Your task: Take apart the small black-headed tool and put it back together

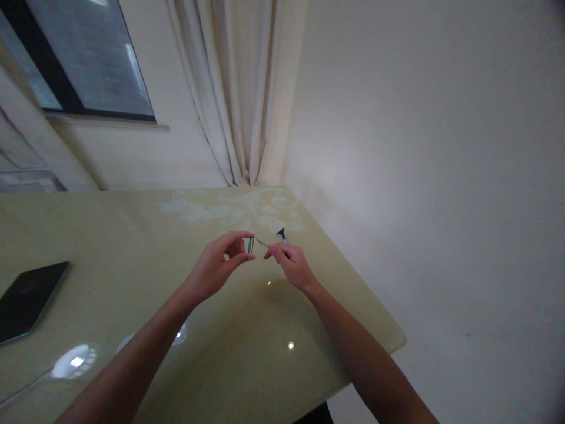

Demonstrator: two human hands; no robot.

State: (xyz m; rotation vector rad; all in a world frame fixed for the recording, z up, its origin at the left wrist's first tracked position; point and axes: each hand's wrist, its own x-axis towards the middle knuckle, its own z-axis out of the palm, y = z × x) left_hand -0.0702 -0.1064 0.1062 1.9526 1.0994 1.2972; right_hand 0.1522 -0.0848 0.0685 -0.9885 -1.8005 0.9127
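Note:
My left hand (227,259) pinches a small rectangular razor cartridge (251,245) upright between thumb and fingertips. Opposite it, my right hand (289,262) is closed on a thin, pale stick with a small head (263,242); its exact kind is too small to make out. The stick's tip points at the cartridge, close beside it; whether they touch I cannot tell. Just beyond my right hand lies a razor (281,233) with a dark head, its handle partly hidden behind the hand.
Both hands are above a glossy cream table (212,353) whose right edge runs along a white wall (419,176). A dark tablet-like device (30,300) lies at the left. A white cable (26,386) shows at the lower left. Curtains (233,88) hang behind the table.

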